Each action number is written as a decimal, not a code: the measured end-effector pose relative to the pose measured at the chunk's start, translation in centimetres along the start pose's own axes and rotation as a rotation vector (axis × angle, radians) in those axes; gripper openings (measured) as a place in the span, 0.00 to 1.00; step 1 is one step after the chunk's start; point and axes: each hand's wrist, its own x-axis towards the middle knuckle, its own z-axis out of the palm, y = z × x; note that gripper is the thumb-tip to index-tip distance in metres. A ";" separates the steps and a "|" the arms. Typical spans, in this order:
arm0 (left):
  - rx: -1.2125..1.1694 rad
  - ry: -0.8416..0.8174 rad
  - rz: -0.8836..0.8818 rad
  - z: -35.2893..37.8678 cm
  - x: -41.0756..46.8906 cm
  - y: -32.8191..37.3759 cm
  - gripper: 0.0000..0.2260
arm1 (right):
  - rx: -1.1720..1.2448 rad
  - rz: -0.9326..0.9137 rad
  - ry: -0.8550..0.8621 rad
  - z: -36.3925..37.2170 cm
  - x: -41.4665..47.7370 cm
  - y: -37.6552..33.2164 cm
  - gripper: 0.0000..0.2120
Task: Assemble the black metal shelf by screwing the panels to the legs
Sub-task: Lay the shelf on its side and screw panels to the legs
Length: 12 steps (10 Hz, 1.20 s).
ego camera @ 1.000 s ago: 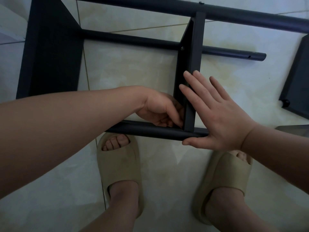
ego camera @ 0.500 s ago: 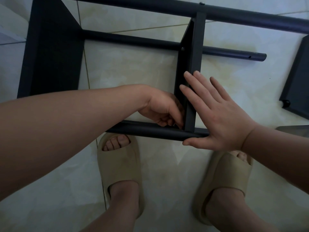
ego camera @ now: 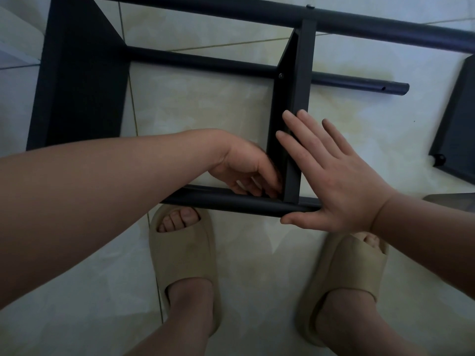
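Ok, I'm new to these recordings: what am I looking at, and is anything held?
No machine here: one camera on a person's head looks down at their bare hands. On the tiled floor lies a half-built black shelf, its round legs on their sides with flat panels across them. The right hand presses flat and open against the middle panel, thumb along the near leg. The left hand curls its fingers into the corner where that panel meets the leg; whether they pinch a screw is hidden. A loose panel lies to the right. The feet wear beige slippers.
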 end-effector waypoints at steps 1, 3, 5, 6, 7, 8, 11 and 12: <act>0.004 -0.002 0.029 0.1 0.1 0.2 0.09 | 0.001 -0.002 0.004 0.0 0.0 0.0 0.53; -0.027 0.023 0.070 0.4 0.3 0.5 0.09 | 0.005 -0.001 0.004 0.0 0.0 0.0 0.53; -0.061 0.010 0.094 0.4 0.2 0.4 0.12 | 0.000 0.002 -0.016 -0.1 0.0 -0.1 0.53; -0.077 -0.003 0.095 0.5 0.2 0.4 0.11 | -0.001 0.010 -0.025 -0.2 0.0 -0.1 0.53; -0.097 -0.016 0.093 0.5 0.3 0.3 0.09 | 0.005 0.006 -0.030 -0.2 0.0 -0.1 0.53; -0.116 -0.042 0.092 0.5 0.2 0.3 0.08 | 0.012 0.004 -0.029 -0.1 -0.1 0.0 0.53; 0.189 0.761 -0.017 0.7 -3.5 1.0 0.06 | 0.145 0.208 -0.239 -3.1 -1.1 -2.0 0.54; 0.354 1.069 0.120 1.8 -5.5 2.9 0.05 | 0.340 0.320 -0.338 -5.5 -2.5 -1.9 0.48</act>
